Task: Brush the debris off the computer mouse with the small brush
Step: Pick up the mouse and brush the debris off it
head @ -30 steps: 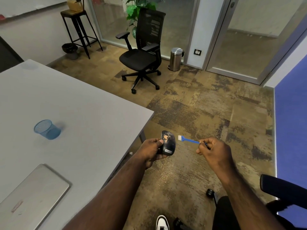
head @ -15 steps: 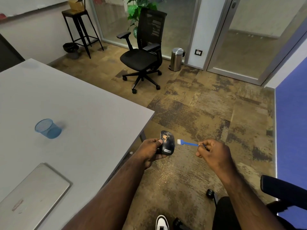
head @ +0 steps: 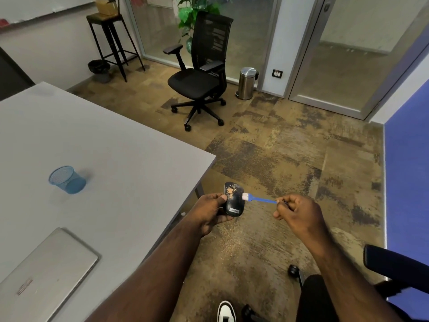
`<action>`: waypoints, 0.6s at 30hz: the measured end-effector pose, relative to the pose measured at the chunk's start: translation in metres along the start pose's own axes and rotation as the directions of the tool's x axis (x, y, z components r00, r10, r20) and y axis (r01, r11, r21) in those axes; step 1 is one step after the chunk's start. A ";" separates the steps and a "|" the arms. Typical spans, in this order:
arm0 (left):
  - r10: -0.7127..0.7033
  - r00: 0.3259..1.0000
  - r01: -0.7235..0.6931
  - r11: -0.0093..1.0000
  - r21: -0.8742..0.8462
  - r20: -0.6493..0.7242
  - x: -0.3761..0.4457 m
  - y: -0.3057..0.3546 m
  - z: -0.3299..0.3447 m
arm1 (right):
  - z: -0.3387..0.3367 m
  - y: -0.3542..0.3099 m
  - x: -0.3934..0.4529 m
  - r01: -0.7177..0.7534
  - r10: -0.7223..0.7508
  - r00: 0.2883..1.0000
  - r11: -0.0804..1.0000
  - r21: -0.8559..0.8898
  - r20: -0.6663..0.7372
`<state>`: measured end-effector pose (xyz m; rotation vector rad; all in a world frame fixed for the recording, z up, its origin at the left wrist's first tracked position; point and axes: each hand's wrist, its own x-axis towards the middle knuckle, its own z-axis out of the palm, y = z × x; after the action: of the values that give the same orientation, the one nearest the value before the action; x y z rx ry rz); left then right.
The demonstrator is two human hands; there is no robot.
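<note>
My left hand holds a black computer mouse out over the floor, just past the table's corner. Tan debris lies on the mouse's upper half. My right hand pinches the end of a small blue brush by its thin handle. The brush's white bristles rest against the right edge of the mouse, below and to the right of the debris.
A grey table fills the left, with a blue mesh cup and a closed silver laptop on it. Fine crumbs speckle the carpet under my hands. A black office chair and a steel bin stand further back.
My right hand has moved the brush to the left, from a gap beside the mouse until the bristles touch its right edge. The left hand holds the mouse in place.
</note>
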<state>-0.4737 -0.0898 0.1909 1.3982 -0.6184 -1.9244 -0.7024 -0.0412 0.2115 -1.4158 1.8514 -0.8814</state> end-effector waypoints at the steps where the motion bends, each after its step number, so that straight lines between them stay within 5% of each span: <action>1: 0.001 1.000 -0.001 1.000 0.015 0.000 0.000 -0.001 0.001 | -0.001 -0.001 0.002 -0.014 0.014 0.999 1.000 0.005 -0.036; 10: 0.012 1.000 -0.014 0.995 0.100 0.019 0.002 -0.005 0.004 | 0.007 -0.026 0.006 0.095 -0.097 0.989 0.995 0.021 0.115; 18: 0.014 1.000 -0.014 0.990 0.139 0.003 0.000 -0.005 -0.001 | 0.007 -0.024 0.026 0.069 -0.070 0.997 0.997 -0.023 -0.043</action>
<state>-0.4735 -0.0866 0.1869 1.4737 -0.7742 -1.9028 -0.6895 -0.0716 0.2250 -1.4930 1.8586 -0.9370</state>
